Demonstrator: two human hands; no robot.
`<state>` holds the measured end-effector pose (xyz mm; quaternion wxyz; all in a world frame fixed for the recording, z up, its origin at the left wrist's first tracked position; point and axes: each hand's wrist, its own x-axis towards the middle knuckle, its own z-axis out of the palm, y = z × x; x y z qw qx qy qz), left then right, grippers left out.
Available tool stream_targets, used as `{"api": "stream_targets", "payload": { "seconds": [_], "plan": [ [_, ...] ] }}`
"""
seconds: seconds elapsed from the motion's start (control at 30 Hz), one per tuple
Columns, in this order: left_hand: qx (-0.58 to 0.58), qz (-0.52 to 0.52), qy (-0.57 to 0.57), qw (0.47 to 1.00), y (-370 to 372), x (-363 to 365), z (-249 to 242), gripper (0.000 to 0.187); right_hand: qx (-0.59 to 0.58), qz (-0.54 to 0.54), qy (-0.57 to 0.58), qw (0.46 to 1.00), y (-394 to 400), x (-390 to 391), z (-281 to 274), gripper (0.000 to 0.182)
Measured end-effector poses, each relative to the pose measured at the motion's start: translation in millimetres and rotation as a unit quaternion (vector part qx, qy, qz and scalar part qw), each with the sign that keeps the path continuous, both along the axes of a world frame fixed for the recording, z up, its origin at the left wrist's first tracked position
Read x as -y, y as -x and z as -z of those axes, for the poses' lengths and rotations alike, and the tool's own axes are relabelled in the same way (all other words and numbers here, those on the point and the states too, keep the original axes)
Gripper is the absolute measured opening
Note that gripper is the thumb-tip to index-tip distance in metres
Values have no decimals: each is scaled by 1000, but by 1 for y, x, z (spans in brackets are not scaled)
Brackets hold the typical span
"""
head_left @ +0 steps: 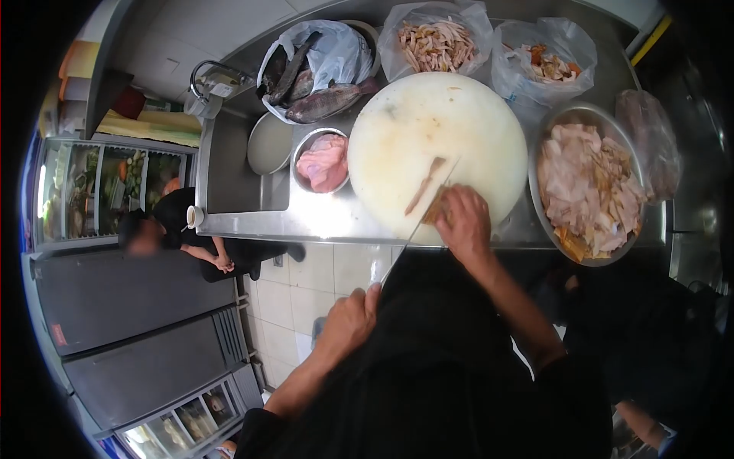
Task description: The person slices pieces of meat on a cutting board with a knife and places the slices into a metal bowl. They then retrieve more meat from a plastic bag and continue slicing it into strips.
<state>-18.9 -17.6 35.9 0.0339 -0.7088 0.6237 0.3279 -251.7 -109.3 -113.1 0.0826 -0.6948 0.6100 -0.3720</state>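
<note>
My left hand (349,321) is wrapped around the handle of a long thin knife (393,267). The blade slants up over the near part of a round white cutting board (390,126). With bent fingers, my right hand (465,220) holds a brown piece of meat (433,213) down on the board, just right of the blade. A thin cut strip of meat (423,189) lies left of the blade, apart from my fingers. Part of the held piece is hidden under my fingertips.
Right of the board stands a metal bowl of sliced meat (585,187). Behind are a bag of meat strips (436,46) and a second bag (547,65). Left are whole fish (325,103), a bowl of raw pink meat (323,162) and a sink (229,172). A person (180,229) sits at left.
</note>
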Motion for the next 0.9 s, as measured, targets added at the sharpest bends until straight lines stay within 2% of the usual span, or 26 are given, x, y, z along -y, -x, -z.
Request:
{"api": "stream_targets", "payload": {
  "seconds": [0.13,0.23,0.43,0.63,0.73,0.77,0.83,0.9],
  "plan": [
    [12,-1,-11,1000,-2,-13,-15,55,-14,13,-8,1000,-2,0,1,39],
    [68,5,-58,996,-14,-23,-22,54,-21,13,-5,1000,-3,0,1,40],
    [27,45,3,999,-7,-5,18,53,-21,10,3,1000,-1,2,4,40],
    [37,49,-37,997,-20,-20,-4,58,-11,14,10,1000,-2,3,4,40],
    [43,60,17,997,-11,-14,22,62,-24,17,20,999,-1,4,2,40],
    [44,56,3,997,-6,-8,26,63,-24,18,19,999,0,5,3,40],
    [47,41,-20,998,0,-1,29,66,-24,12,24,999,2,8,8,40],
    [30,67,27,997,-3,-5,18,69,-28,2,23,999,4,7,7,40]
  ]
}}
